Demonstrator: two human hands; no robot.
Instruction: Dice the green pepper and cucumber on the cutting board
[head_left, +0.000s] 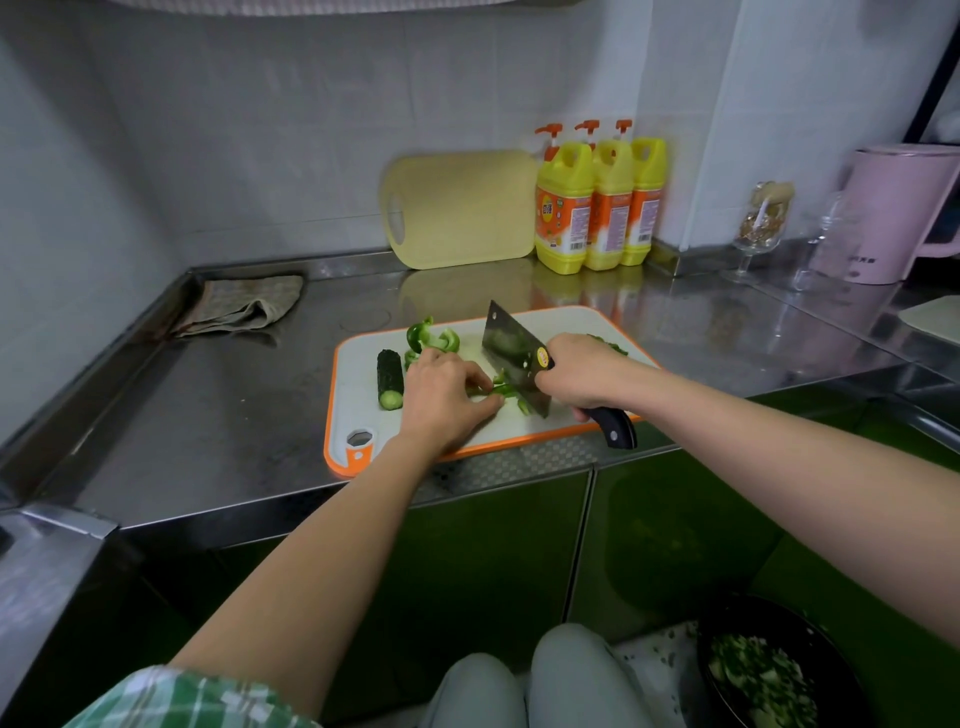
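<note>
Pepper (497, 391) strips lie mid-board at the cleaver's (511, 358) edge, with the cucumber (390, 379) stub just left of them. Both sit on the orange-rimmed board (358, 410), near the tabletop's (208, 405) front edge. The left hand (447, 400) pins the strips with curled fingers (480, 376). The right hand (582, 371) is wrapped tight round the cleaver's handle.
</note>
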